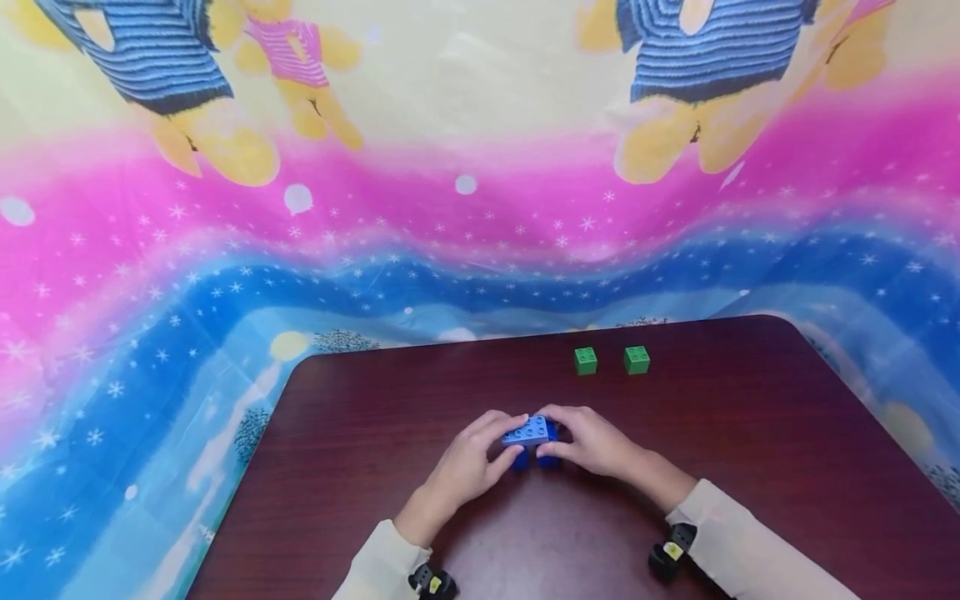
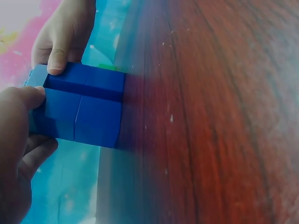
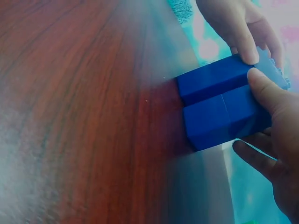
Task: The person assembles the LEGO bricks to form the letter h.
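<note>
A light blue building brick (image 1: 531, 430) with studs on top lies across two upright columns of dark blue bricks (image 2: 98, 116), which stand side by side on the table with a narrow gap between them. My left hand (image 1: 474, 454) pinches the light blue brick from the left, thumb in front and fingers behind. From the right, my right hand (image 1: 600, 442) grips the upper dark blue bricks; its thumb (image 3: 267, 88) presses on the front face. In the head view the hands partly hide the columns.
Two green bricks (image 1: 586, 361) (image 1: 637, 360) stand apart near the far edge of the dark brown table (image 1: 390, 392). Behind the table hangs a patterned cloth (image 1: 465, 225).
</note>
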`<state>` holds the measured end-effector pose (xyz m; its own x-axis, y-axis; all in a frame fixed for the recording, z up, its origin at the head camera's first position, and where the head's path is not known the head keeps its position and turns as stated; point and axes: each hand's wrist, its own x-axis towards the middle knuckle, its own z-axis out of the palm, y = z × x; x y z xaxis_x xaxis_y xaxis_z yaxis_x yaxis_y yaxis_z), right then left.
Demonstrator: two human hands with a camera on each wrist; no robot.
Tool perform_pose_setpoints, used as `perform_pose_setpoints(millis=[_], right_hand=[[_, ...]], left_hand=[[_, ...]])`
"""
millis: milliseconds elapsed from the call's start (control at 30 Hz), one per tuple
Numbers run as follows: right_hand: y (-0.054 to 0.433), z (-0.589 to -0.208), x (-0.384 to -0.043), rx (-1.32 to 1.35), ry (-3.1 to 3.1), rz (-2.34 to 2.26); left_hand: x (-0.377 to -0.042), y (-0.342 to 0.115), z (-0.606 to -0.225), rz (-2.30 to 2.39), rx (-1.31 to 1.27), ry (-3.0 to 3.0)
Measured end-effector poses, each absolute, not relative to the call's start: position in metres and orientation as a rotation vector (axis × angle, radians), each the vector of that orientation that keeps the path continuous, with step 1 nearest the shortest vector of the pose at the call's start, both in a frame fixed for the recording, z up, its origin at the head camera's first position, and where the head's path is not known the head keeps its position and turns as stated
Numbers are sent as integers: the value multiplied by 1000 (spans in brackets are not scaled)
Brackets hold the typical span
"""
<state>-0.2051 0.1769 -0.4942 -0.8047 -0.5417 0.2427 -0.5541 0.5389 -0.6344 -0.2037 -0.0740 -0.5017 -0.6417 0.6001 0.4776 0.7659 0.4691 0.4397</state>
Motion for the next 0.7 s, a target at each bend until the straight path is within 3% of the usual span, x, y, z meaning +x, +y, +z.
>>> perform_pose_setpoints(millis=[700], right_hand=[[179, -477, -211, 1045, -2871, 1116]], left_hand=[[-203, -70, -500, -847, -1161, -2484]])
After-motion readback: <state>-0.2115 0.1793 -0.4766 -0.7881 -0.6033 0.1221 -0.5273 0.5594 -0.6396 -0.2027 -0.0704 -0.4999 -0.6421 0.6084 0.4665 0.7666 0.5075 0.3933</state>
